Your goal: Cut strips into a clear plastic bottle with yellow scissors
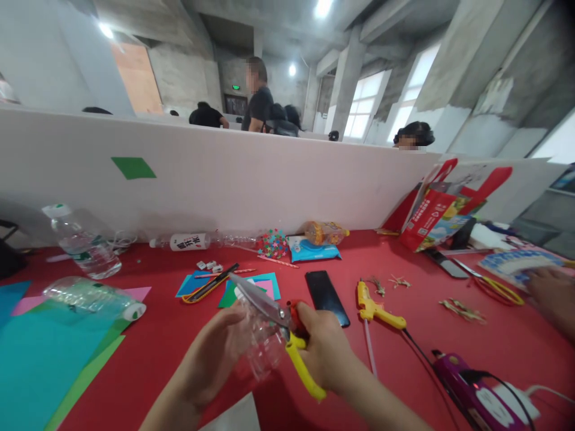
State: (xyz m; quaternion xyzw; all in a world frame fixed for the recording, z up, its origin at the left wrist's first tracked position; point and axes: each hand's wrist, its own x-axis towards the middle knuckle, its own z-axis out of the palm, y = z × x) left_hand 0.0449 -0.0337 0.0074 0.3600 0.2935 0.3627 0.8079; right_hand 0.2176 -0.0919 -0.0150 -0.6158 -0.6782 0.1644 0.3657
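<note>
My left hand (221, 338) is wrapped round a clear plastic bottle (265, 353), holding it above the red table (171, 383). In my right hand (326, 341) is a pair of scissors (260, 298) with red and yellow handles. The blades point up and left and cross in front of the bottle's upper part; whether they touch the plastic I cannot tell. Behind the bottle lie small coloured paper sheets (272, 287) and a yellow-black utility knife (211, 284). A black phone (327, 298) rests just beyond my right hand.
A yellow glue gun (375, 310) with its cord lies right of the phone, near a purple power strip (476, 392). More bottles (90, 248) and coloured paper (58, 353) occupy the left. Another person's hand (550, 293) reaches in at right. A white partition (251, 179) closes the back.
</note>
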